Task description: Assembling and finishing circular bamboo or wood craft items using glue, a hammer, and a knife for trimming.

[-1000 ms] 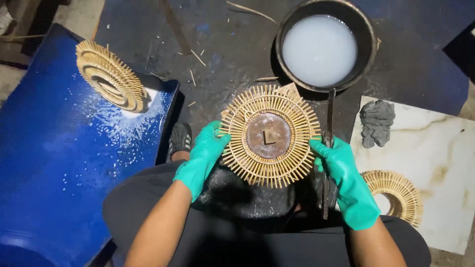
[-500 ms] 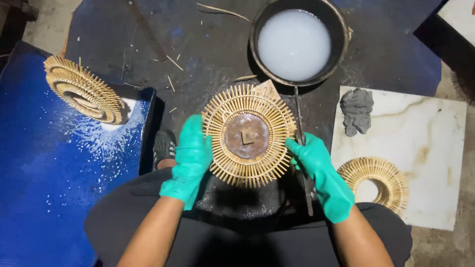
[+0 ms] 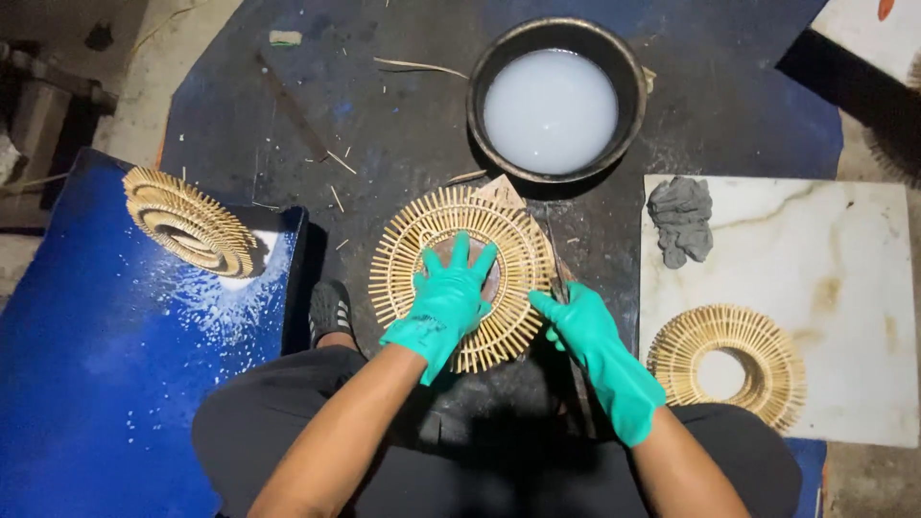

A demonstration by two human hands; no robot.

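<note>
Head view, looking straight down. Left hand [image 3: 449, 299] in a green rubber glove, laid flat on the middle of a round bamboo-stick wheel [image 3: 459, 276], fingers [image 3: 460, 251] spread apart and pressing on its brown centre disc, not clamped on anything. Right hand [image 3: 585, 331], also green-gloved, at the wheel's right rim, fingers together and curled against the edge; whether gripping the rim or only touching it, cannot tell. Wheel resting on a dark, stained worktop [image 3: 384, 125], above black-clad knees. Just beyond the wheel, a black round pan [image 3: 554, 96] filled with milky white liquid. Right of the wheel, a pale marbled slab [image 3: 815, 288] bearing a grey crumpled lump [image 3: 681, 221] at its near-left corner and a second bamboo ring [image 3: 727, 363] with an open centre. Left of the wheel, well apart, a third bamboo ring [image 3: 188, 221] tilted on a blue sheet [image 3: 96, 384] flecked with white. A dark shoe [image 3: 331, 309] between wheel and blue sheet.
</note>
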